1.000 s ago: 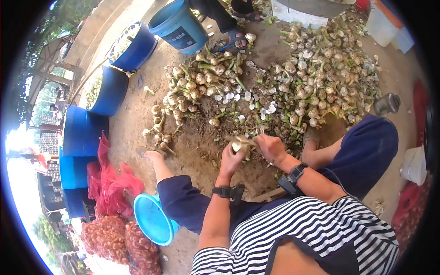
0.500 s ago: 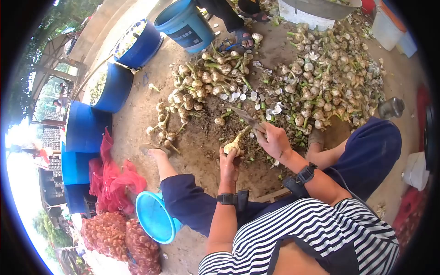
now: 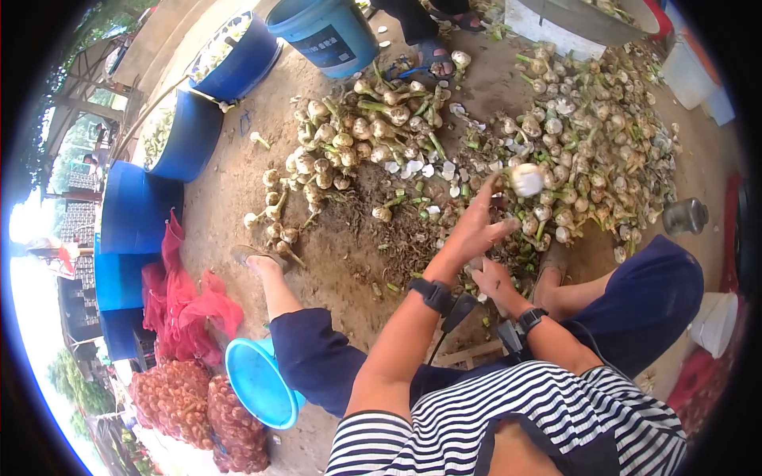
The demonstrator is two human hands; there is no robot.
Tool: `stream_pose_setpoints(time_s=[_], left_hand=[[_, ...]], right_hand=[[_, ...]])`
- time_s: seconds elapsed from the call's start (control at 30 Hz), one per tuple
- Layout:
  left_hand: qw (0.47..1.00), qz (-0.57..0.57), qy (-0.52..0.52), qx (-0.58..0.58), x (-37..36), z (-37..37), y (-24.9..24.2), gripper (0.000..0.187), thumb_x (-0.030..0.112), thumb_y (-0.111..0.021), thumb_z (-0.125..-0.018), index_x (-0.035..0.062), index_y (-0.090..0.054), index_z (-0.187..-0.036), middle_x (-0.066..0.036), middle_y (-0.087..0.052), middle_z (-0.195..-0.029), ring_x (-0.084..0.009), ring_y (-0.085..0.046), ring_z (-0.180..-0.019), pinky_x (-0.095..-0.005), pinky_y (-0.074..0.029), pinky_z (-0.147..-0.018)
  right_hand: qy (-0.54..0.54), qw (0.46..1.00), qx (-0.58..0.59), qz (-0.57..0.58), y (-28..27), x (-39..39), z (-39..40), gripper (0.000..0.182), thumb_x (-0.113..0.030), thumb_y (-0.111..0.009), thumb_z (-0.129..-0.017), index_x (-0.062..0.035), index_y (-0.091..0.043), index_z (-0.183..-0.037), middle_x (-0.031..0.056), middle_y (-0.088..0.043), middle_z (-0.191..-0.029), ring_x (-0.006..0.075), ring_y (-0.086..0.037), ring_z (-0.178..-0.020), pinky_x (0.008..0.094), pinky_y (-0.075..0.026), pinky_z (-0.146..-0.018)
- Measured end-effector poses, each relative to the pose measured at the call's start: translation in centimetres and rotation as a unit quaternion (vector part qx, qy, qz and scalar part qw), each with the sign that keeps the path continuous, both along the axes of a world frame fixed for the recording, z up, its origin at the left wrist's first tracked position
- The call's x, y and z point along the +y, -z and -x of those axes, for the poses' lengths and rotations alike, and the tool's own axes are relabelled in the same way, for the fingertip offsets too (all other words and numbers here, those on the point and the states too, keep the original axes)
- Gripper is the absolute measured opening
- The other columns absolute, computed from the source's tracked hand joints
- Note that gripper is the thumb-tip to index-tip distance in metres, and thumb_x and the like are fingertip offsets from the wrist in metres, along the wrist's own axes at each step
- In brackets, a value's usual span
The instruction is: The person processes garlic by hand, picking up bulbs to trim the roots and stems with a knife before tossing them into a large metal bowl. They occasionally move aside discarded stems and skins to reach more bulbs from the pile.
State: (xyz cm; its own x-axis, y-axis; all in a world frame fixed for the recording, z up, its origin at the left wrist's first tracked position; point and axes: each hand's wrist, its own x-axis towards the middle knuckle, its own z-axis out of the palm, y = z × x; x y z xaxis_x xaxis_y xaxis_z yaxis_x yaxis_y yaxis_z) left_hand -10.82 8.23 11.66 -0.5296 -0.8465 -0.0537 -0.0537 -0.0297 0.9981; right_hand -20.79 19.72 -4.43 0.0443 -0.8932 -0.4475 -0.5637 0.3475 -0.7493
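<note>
My left hand (image 3: 479, 226) is stretched out across my right hand toward the big garlic pile (image 3: 591, 151), thumb and fingers apart. Just beyond its fingertips is a blurred, pale garlic bulb (image 3: 527, 181), its long stalk no longer showing. Lower down, my right hand (image 3: 495, 284) is closed on the knife, whose blade is mostly hidden behind the left hand and wrist. Cut green stalks and roots litter the soil under both hands. A smaller heap of garlic with stalks (image 3: 369, 127) lies ahead to the left.
A light blue basin (image 3: 262, 381) stands by my left leg, near red mesh netting (image 3: 190, 297) and filled mesh sacks (image 3: 171, 401). Blue barrels (image 3: 186, 135) line the left. A blue bucket (image 3: 325, 40) and another person's foot (image 3: 436, 59) are ahead. A jar (image 3: 685, 216) stands right.
My left hand has swung up and right, from holding the stalked bulb to reaching past the right hand, fingers spread. The right hand has drawn lower and slightly right with the knife.
</note>
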Motion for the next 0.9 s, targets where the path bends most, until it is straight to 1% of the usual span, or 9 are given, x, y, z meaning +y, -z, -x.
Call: stream_pose_setpoints(time_s=[0.1, 0.17, 0.23, 0.3, 0.4, 0.53, 0.7, 0.77, 0.9], left_hand=[[0.924, 0.217, 0.035, -0.314, -3.5, -4.7, 7.7, 0.07, 0.024, -0.073, -0.08, 0.0159, -0.044, -0.143, -0.02, -0.049, -0.14, -0.0396, -0.048, -0.125, -0.0478, -0.039, -0.105], [0.826, 0.241, 0.001, -0.51, -3.9, -11.0, 12.5, 0.065, 0.018, -0.071, -0.079, 0.0246, -0.05, -0.14, -0.016, -0.049, -0.142, -0.0394, -0.042, -0.133, -0.055, -0.03, -0.111], [0.711, 0.23, 0.04, -0.664, -4.6, -18.5, 18.1, 0.056, 0.009, -0.057, -0.088, 0.0261, -0.051, -0.14, -0.012, -0.045, -0.147, -0.0385, -0.038, -0.136, -0.0557, -0.027, -0.113], [0.698, 0.28, -0.007, -0.659, -5.3, -22.4, 18.8, 0.044, 0.009, -0.054, -0.091, 0.0193, -0.055, -0.134, -0.017, -0.05, -0.138, -0.0361, -0.045, -0.129, -0.0497, -0.036, -0.109], [0.765, -0.011, -0.08, -0.639, -7.8, -24.3, 18.9, 0.039, 0.009, -0.056, -0.092, 0.0166, -0.056, -0.13, -0.02, -0.05, -0.132, -0.0367, -0.046, -0.126, -0.0501, -0.041, -0.103], [0.712, 0.082, -0.141, -0.683, -5.7, -25.0, 18.7, 0.044, 0.03, -0.075, -0.08, 0.0117, -0.063, -0.118, -0.017, -0.057, -0.114, -0.036, -0.062, -0.099, -0.0481, -0.05, -0.088], [0.928, -0.204, -0.152, -0.273, -2.6, -19.3, 14.1, 0.057, 0.032, -0.073, -0.079, 0.001, -0.058, -0.125, -0.013, -0.059, -0.125, -0.0231, -0.057, -0.115, -0.035, -0.043, -0.1], [0.94, -0.243, -0.23, -0.067, 0.7, -17.3, 14.1, 0.065, 0.031, -0.071, -0.081, -0.0018, -0.05, -0.133, -0.014, -0.06, -0.128, -0.0231, -0.056, -0.117, -0.0333, -0.041, -0.101], [0.921, -0.219, -0.321, 0.02, 5.5, -14.7, 9.9, 0.065, 0.03, -0.071, -0.084, -0.0038, -0.046, -0.134, -0.011, -0.061, -0.124, -0.0184, -0.058, -0.112, -0.032, -0.043, -0.098]], right_hand=[[0.043, 0.993, -0.026, -0.106, -1.5, -1.9, 0.3, 0.029, -0.026, -0.059, -0.086, -0.0006, -0.061, -0.1, 0.0207, -0.066, -0.086, 0.0351, -0.065, -0.076, 0.0475, -0.049, -0.069], [0.051, 0.991, -0.055, -0.112, -0.2, -2.3, 0.0, 0.026, -0.021, -0.058, -0.088, -0.0006, -0.06, -0.105, 0.0129, -0.063, -0.072, 0.0226, -0.063, -0.06, 0.0397, -0.049, -0.056], [0.05, 0.989, -0.048, -0.131, -0.1, -2.4, 0.2, 0.026, -0.021, -0.058, -0.089, -0.0003, -0.059, -0.105, 0.0118, -0.062, -0.071, 0.0221, -0.062, -0.059, 0.039, -0.048, -0.055], [0.057, 0.983, -0.046, -0.168, -0.1, -2.6, 0.4, 0.028, -0.022, -0.059, -0.088, -0.0005, -0.059, -0.106, 0.0133, -0.063, -0.073, 0.0243, -0.063, -0.061, 0.0404, -0.048, -0.058], [0.07, 0.976, -0.045, -0.199, 1.3, -2.8, 0.4, 0.033, -0.025, -0.061, -0.087, -0.0014, -0.062, -0.109, 0.0173, -0.066, -0.081, 0.0295, -0.066, -0.068, 0.0441, -0.049, -0.065], [0.074, 0.978, -0.04, -0.189, 1.9, -2.6, -0.1, 0.035, -0.026, -0.061, -0.087, -0.0024, -0.061, -0.112, 0.0176, -0.067, -0.084, 0.0323, -0.066, -0.073, 0.0438, -0.05, -0.068], [0.065, 0.991, -0.05, -0.104, 0.8, -2.6, -0.6, 0.036, -0.03, -0.06, -0.088, -0.0041, -0.061, -0.113, 0.0165, -0.069, -0.086, 0.0326, -0.068, -0.074, 0.0433, -0.05, -0.071], [0.073, 0.989, -0.081, -0.101, -1.9, -3.0, -1.2, 0.039, -0.034, -0.061, -0.088, -0.0047, -0.062, -0.114, 0.0173, -0.069, -0.089, 0.0349, -0.068, -0.079, 0.0432, -0.051, -0.073], [0.018, 0.995, -0.03, 0.093, -7.3, -3.0, -2.6, 0.031, -0.024, -0.063, -0.088, -0.0038, -0.063, -0.111, 0.0197, -0.068, -0.091, 0.0399, -0.066, -0.083, 0.0436, -0.051, -0.072]])
